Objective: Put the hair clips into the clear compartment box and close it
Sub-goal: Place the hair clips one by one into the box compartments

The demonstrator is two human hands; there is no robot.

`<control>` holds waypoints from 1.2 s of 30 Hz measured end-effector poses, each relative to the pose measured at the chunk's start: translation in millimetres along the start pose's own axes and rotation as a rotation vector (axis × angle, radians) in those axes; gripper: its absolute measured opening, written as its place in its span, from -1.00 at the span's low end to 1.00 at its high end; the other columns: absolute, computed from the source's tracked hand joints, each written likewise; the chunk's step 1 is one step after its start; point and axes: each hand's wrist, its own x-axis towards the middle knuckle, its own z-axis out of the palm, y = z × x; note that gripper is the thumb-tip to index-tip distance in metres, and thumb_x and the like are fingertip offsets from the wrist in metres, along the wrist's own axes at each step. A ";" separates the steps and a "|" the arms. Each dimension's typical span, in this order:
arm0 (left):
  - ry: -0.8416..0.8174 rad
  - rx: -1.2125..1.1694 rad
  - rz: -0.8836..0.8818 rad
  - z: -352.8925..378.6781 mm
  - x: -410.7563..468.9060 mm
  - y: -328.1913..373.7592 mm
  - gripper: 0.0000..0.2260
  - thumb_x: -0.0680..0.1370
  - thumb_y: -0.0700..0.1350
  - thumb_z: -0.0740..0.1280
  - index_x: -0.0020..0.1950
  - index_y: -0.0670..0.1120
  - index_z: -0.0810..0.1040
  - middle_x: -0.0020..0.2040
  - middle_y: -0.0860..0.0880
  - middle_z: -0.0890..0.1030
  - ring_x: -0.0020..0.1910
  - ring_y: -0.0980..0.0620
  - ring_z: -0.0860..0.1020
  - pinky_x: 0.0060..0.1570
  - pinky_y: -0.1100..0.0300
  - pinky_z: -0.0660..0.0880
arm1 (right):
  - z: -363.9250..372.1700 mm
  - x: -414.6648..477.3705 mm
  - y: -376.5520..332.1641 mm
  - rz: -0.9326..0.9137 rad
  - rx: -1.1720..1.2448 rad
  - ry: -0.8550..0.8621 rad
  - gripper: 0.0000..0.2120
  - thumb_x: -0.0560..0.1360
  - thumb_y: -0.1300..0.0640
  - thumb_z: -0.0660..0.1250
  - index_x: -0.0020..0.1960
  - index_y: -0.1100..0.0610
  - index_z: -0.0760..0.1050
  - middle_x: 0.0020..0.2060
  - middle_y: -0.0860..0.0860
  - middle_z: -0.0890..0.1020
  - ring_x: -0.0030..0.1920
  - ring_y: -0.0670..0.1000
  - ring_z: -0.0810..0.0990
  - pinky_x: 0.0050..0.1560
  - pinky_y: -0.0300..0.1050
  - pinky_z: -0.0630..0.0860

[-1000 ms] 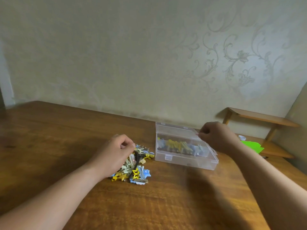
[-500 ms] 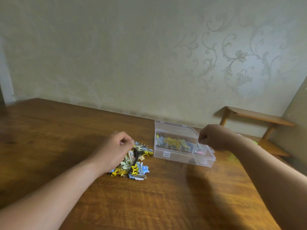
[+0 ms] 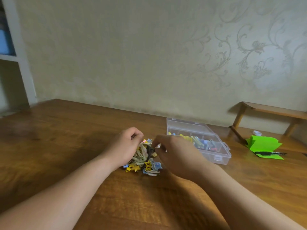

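A heap of small hair clips (image 3: 142, 161) in yellow, beige, blue and black lies on the wooden table (image 3: 66, 146). My left hand (image 3: 126, 146) rests against the heap's left side with its fingers curled; nothing shows in it. My right hand (image 3: 176, 155) reaches in from the right, and its thumb and forefinger pinch a small clip at the top of the heap. Behind my right hand stands the clear compartment box (image 3: 221, 159), its lid (image 3: 186, 125) folded back, with several clips sorted inside.
Folded green paper (image 3: 264, 144) with a black pen (image 3: 270, 153) on it lies at the right. A small white cap (image 3: 257, 133) sits behind it. A low wooden shelf (image 3: 272, 112) stands against the patterned wall.
My right hand has left the box and swung left to the heap, where it now pinches a clip. My left hand stays at the heap. The view has shifted a little.
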 end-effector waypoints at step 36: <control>-0.004 0.019 0.008 0.5 -0.1 -6.4 -0.86 0.72 0.02 0.29 0.14 0.13 0.65 0.08 0.13 0.65 0.09 0.14 0.59 0.16 0.05 0.55 | -0.3 -22.2 9.6 -0.155 0.329 -0.279 -0.72 0.63 0.05 0.43 0.29 -0.22 0.57 0.14 -0.22 0.62 -0.06 -0.26 0.55 -0.06 -0.36 0.46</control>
